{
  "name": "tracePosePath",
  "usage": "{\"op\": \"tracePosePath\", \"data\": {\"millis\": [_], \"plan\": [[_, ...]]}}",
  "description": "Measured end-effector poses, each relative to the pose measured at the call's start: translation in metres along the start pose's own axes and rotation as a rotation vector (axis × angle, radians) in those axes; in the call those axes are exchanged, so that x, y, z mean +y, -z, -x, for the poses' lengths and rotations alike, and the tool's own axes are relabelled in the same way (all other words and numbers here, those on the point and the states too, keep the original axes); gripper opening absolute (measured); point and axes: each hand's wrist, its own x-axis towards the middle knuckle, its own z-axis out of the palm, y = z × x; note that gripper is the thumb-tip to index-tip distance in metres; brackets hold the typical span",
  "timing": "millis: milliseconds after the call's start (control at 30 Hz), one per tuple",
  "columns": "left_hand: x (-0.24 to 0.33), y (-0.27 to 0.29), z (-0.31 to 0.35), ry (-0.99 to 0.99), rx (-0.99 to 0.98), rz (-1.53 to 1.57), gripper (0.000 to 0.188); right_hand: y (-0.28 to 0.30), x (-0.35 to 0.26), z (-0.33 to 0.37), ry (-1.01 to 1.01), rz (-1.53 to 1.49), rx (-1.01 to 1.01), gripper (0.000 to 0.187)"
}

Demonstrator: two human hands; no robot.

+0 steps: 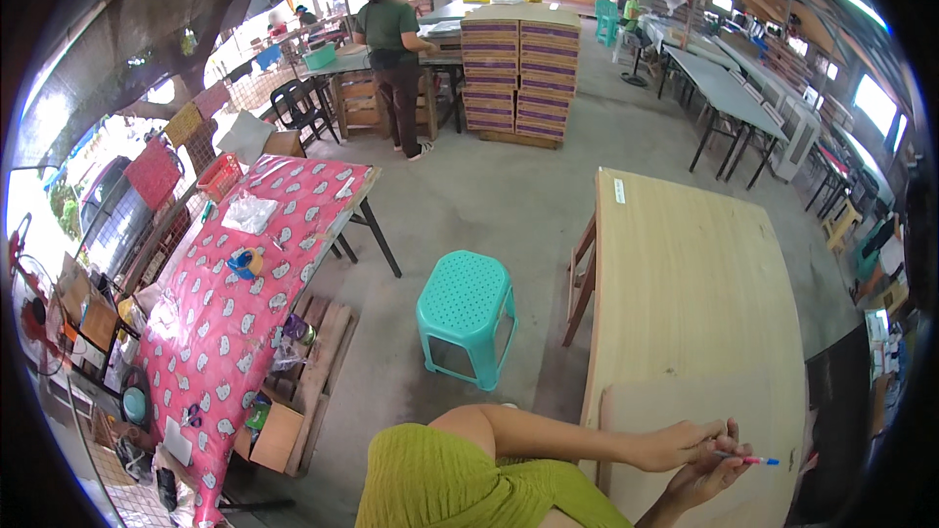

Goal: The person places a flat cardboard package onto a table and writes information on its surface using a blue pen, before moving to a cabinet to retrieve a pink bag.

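Over the near end of a pale wooden table (694, 264), my two hands meet. A slim pen (761, 461) with a pink part and a blue end points to the right. My right hand (706, 482) is closed, with the pen between its thumb and fingers. Just above it, my left hand (685, 444) has bent fingers closed round the pen's other end, which is partly hidden. Beneath both hands, a flat pale sheet or board (641, 420) covers part of the tabletop.
A turquoise stool (466, 295) stands left of the wooden table. Further left is a table with a pink patterned cover (220, 332), with scissors (194, 416) on it. Stacked boxes (518, 73) and another person (391, 49) are beyond; long tables (729, 98) line the right.
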Motion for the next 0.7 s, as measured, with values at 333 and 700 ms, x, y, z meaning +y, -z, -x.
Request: {"op": "tracePosePath", "data": {"millis": [333, 700], "plan": [[-0.205, 0.104, -0.076, 0.148, -0.004, -1.115, 0.058, 0.108, -0.069, -0.001, -0.177, 0.724, 0.625, 0.035], [-0.231, 0.073, -0.078, 0.564, -0.134, -1.092, 0.064, 0.277, -0.234, 0.224, -0.256, 1.958, 1.267, 0.041]]}}
